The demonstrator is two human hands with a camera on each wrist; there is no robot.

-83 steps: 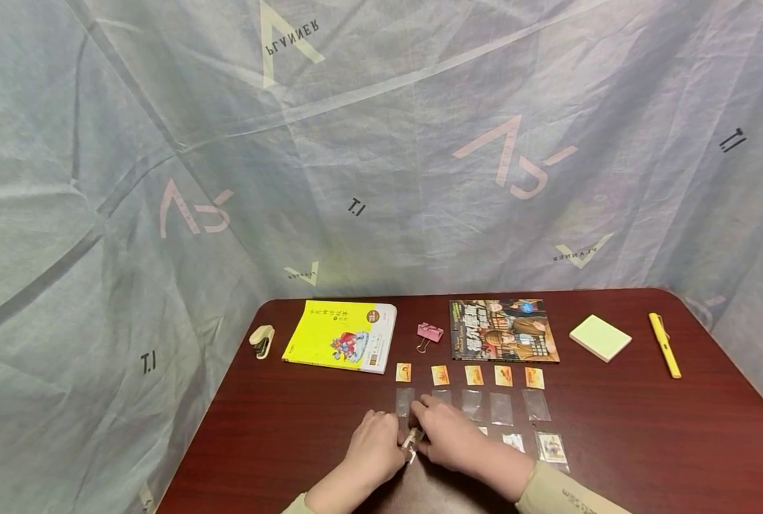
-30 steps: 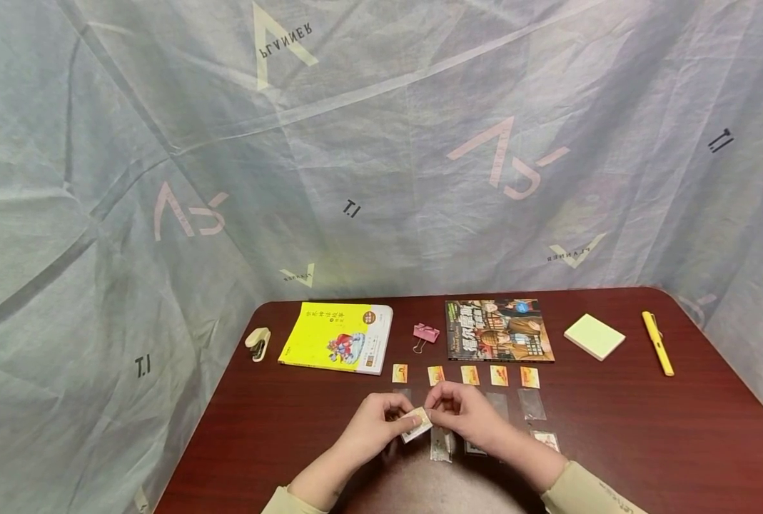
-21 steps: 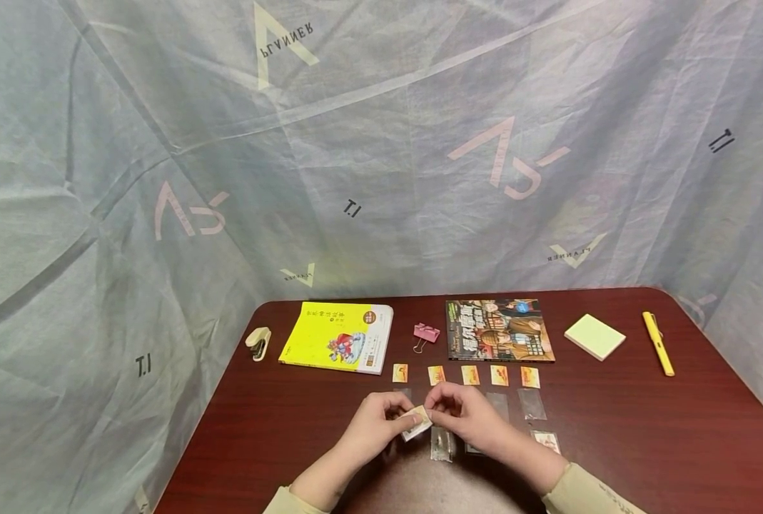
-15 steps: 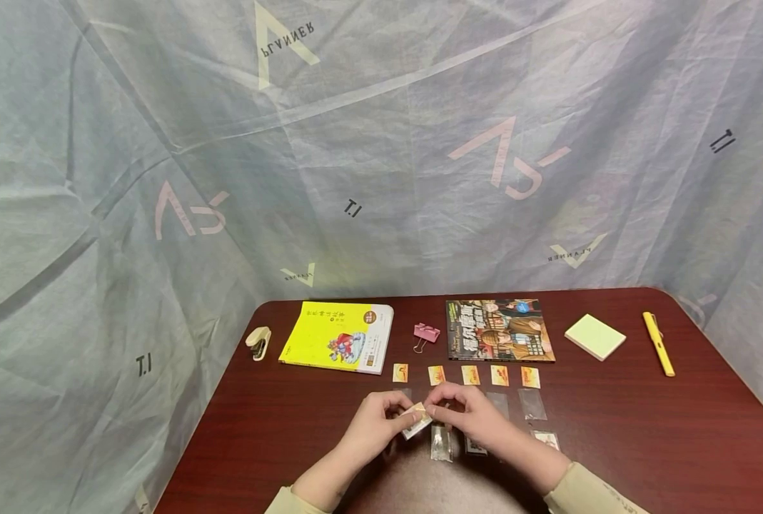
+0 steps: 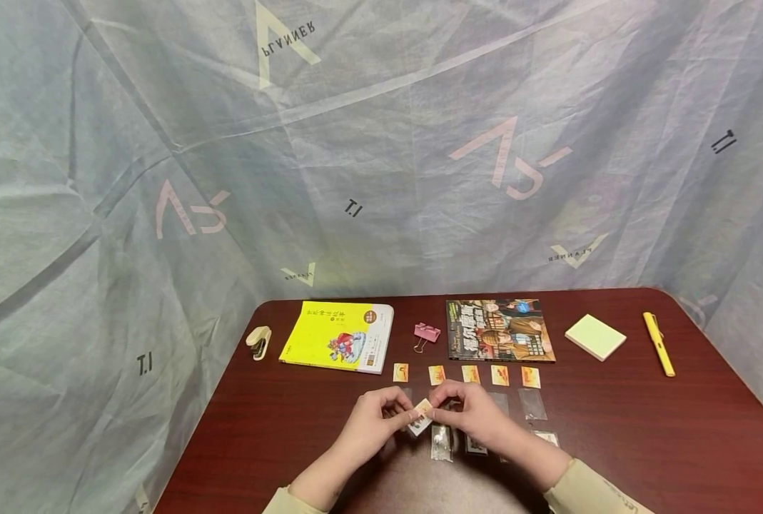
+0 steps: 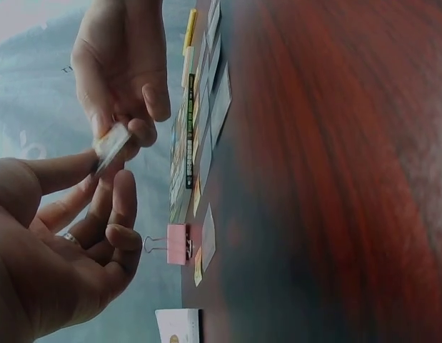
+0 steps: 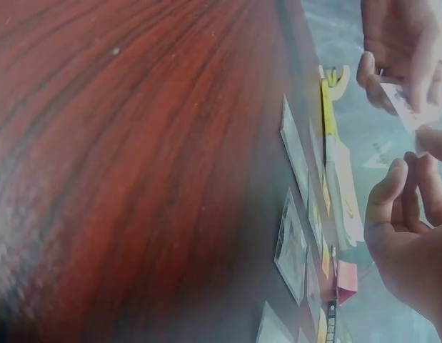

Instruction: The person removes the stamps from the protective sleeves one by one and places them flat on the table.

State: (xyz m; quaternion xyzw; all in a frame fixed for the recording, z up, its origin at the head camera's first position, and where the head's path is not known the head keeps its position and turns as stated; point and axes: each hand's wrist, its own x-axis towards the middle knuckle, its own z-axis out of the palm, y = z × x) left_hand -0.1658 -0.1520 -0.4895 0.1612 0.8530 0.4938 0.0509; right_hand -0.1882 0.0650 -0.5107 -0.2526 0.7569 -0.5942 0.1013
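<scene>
We see the left hand [image 5: 371, 420] and the right hand [image 5: 475, 414] meeting over the tabletop [image 5: 246, 435], both sets of fingers clamped on one small pale card [image 5: 420, 421]: the left thumb presses its near side, while the right thumb and forefinger pinch its far corner. The card is a thin rectangle, held tilted, with a yellow-orange end by the right fingers and dark printing towards the left thumb; we cannot tell whether clear film covers it. A ring [image 6: 71, 238] circles one left finger.

Just nearer the body than the right fingers lies a glossy, crinkled plastic sleeve [image 5: 442, 444], with a dark-printed card [image 5: 476, 447] to its right. A flat transparent sleeve [image 5: 532, 404] lies right of the right fingers on streaky, dark red wood grain. Beyond the fingers runs a row of small orange cards [image 5: 436, 375], then a pink binder clip [image 5: 427, 333] with wire handles.

The wrist views show us air between the fingers and the wood. Left of the left fingers, the tabletop stretches to its slanting edge, near a cream stapler [image 5: 258, 343]; creased grey cloth [image 5: 394, 235] hangs beyond its far edge.
</scene>
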